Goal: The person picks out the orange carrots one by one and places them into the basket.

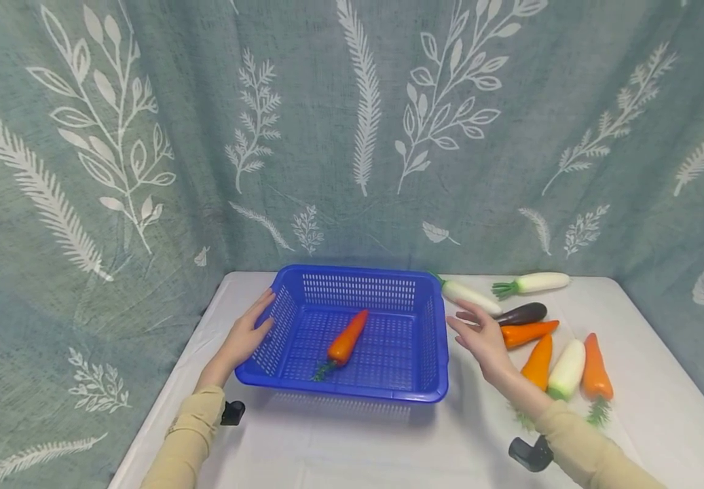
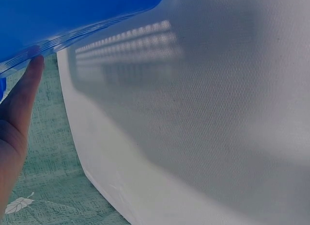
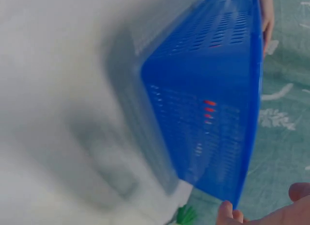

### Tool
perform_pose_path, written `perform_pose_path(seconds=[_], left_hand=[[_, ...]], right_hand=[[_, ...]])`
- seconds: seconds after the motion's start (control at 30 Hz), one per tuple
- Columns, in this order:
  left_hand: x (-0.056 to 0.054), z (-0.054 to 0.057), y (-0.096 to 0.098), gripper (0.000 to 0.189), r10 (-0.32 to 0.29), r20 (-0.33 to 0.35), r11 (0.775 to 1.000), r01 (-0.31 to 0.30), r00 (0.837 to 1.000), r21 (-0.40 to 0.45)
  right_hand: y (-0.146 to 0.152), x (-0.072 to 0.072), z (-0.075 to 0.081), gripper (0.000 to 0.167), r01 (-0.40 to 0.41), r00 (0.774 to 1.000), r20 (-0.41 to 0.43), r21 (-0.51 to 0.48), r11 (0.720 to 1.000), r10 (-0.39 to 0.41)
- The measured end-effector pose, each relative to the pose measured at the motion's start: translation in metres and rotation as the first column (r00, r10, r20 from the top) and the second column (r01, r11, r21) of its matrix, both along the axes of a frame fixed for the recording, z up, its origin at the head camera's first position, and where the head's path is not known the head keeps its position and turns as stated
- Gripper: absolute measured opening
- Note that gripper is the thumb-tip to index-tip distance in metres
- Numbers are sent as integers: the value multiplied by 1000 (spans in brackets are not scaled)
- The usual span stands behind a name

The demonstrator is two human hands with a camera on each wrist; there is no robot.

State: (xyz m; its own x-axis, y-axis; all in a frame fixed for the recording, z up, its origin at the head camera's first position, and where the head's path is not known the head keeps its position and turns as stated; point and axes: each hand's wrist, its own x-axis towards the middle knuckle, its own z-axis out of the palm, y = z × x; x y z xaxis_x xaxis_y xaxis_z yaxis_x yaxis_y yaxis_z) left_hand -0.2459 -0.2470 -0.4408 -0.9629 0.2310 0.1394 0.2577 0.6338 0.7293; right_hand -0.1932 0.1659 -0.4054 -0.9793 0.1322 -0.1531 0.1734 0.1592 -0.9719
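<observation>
A blue plastic basket with slotted walls is in the middle of the table in the head view. Inside it lies an orange carrot, its green top toward the near side. At the basket's left rim is my left hand, its fingers extended; in the left wrist view a fingertip touches the rim. My right hand is beside the right rim, fingers loosely bent and holding nothing. Whether its fingertips touch the rim, I cannot tell.
Right of the basket lie white radishes, a dark eggplant and several more carrots. A green patterned curtain hangs behind the white table and along its sides.
</observation>
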Motion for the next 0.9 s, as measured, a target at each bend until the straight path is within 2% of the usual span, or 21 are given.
perform_pose_path(seconds=[0.33,0.5,0.6,0.73,0.9], left_hand=[[-2,-2,-1,51,1,12,1000,-1,1000,1],[-2,-2,-1,50,2,-1,1000,-2,1000,-9],[-2,-1,-1,50,2,-2,1000,-2,1000,-4],[0,2,1,50,-1,5,1000,1,1000,-1],[-2,3,2,50,-4,-2,1000,4,1000,-13]], right_hand=[[19,6,-12,61,76,991,111,-20,997,-73],[32,8,-16,64,137,979,144,56,989,-144],[38,8,-19,66,220,960,151,109,969,-235],[45,6,-23,69,335,924,164,84,938,-345],[53,2,-30,72,395,892,186,123,910,-412]])
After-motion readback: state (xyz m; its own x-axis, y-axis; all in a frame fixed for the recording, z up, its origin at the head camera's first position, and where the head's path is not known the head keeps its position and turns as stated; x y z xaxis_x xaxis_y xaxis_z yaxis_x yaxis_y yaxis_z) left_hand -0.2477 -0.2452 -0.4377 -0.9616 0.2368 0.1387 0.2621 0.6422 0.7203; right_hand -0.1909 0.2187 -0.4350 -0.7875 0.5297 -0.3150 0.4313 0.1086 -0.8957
